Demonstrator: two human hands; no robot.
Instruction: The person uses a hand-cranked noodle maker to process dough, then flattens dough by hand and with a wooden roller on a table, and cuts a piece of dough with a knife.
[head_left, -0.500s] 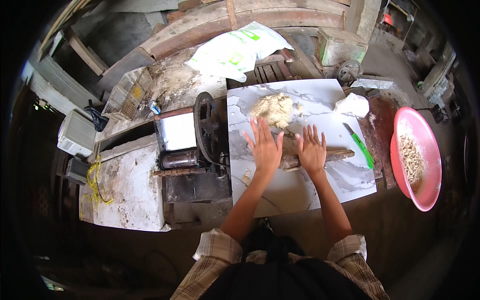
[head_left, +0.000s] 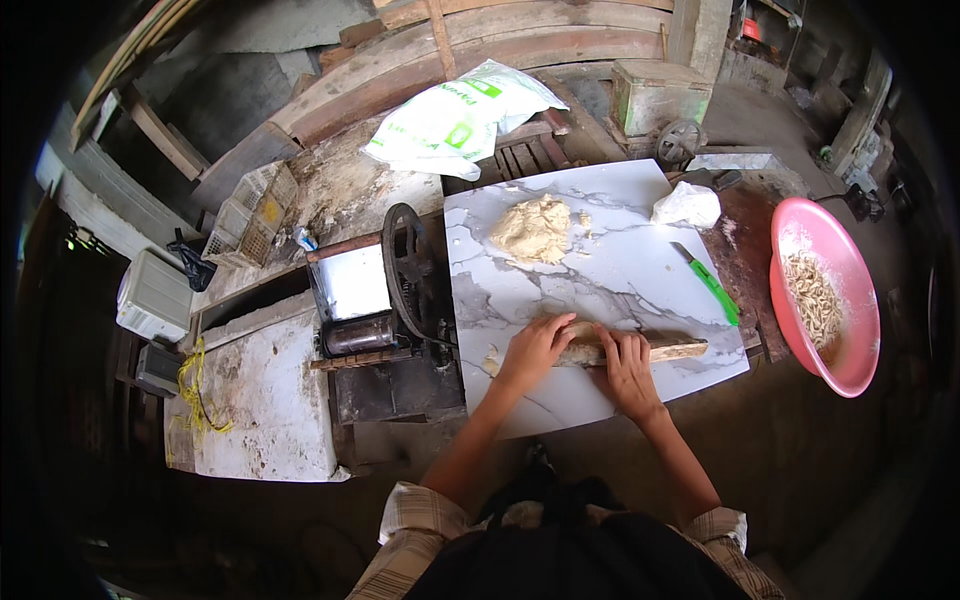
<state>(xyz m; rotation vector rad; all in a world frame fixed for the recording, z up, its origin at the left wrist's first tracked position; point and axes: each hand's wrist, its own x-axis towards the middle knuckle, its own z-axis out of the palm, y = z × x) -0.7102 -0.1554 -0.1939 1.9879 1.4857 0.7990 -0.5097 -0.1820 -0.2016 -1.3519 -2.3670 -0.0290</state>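
Note:
On the near part of a marble-patterned board (head_left: pixel 610 270) lies a worn wooden strip (head_left: pixel 677 348), slightly tilted. My left hand (head_left: pixel 538 355) is closed over its left end, fingers bent across the far edge. Close beside it, my right hand (head_left: pixel 628 372) bends its fingers over the strip's middle. Anything small beneath the fingers is hidden. A lump of pale dough (head_left: pixel 535 230) rests farther back with crumbs beside it. Right of the strip lies a knife with a green handle (head_left: pixel 713 290). A crumpled white plastic bag (head_left: pixel 686 205) sits at the board's far right.
A pink basin (head_left: pixel 850 340) with short dough pieces stands at the right. On the left is a hand-cranked roller machine (head_left: pixel 360 320) with a large wheel (head_left: pixel 403 265). Behind lie a white and green sack (head_left: pixel 440 125) and a plastic crate (head_left: pixel 250 215).
Both hands were flat with fingers stretched above the wooden strip. They have come down and nearer, and their fingers now curl over it. The view has shifted slightly.

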